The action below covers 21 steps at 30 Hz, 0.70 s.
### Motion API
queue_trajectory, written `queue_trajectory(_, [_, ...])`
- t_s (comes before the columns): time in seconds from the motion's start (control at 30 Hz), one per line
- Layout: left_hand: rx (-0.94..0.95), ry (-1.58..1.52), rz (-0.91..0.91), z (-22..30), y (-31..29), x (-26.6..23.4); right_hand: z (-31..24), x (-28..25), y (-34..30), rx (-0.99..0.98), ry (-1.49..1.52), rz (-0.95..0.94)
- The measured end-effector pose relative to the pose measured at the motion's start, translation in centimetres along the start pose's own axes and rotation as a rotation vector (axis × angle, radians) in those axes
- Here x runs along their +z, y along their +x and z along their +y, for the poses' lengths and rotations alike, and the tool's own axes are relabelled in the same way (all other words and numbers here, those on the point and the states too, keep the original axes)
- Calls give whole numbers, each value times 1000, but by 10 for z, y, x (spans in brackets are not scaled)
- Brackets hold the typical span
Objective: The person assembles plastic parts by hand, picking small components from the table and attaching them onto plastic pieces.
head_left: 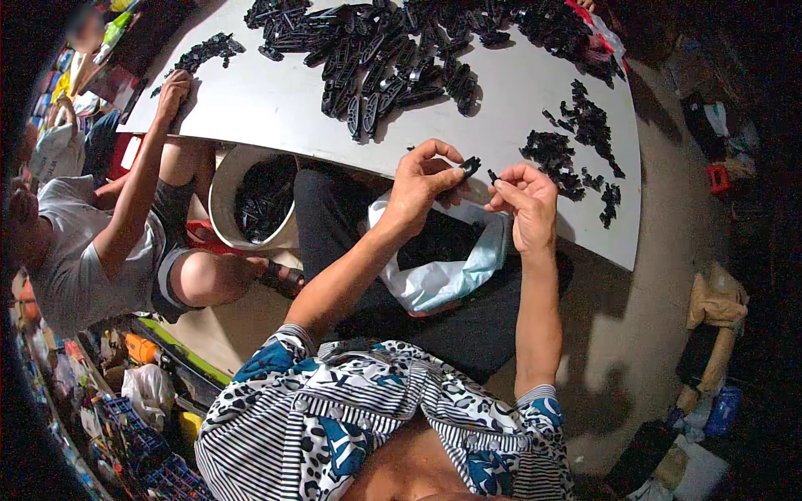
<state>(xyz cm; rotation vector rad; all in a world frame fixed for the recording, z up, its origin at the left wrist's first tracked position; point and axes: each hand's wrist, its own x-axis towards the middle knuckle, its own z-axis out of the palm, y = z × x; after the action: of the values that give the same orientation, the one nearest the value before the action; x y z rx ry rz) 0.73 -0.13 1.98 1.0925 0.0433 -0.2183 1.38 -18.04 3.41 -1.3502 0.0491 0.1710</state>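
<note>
My left hand (426, 185) is closed on a black plastic part (471, 166), which sticks out past the thumb and fingertips. A short gap away, my right hand (526, 204) pinches a smaller black plastic piece (492, 175) by its end. Both hands hover over the near edge of the white table (501, 117). Beneath them, on my lap, lies an opened white plastic bag (443, 288) with dark contents. Right of my right hand, small black pieces (549, 154) are scattered on the table. Farther back rises a large heap of long black plastic parts (376, 63).
At the left, another person's hand (173, 96) touches a small pile of black pieces (207, 52). A white bucket (224, 219) of black parts stands between us, below the table edge. A red-and-white bag (603, 33) lies at the far right corner. Cluttered goods (146, 388) fill the lower left.
</note>
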Motion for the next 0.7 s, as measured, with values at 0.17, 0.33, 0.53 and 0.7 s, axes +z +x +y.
queue_trajectory(0.17, [56, -9, -28, -8, 5, -4, -8, 6, -4, -241, -330, 30])
queue_trajectory(0.33, [22, 81, -135, 0, -1, 8, -10, 6, 1, -520, -661, -77])
queue_trajectory(0.53, [-68, 83, -192, -2, -2, 6, -12, 11, 0, -459, -658, -134])
queue_trajectory(0.7, [-37, 61, -225, -3, -4, 7, -5, 4, 1, -344, -584, -159])
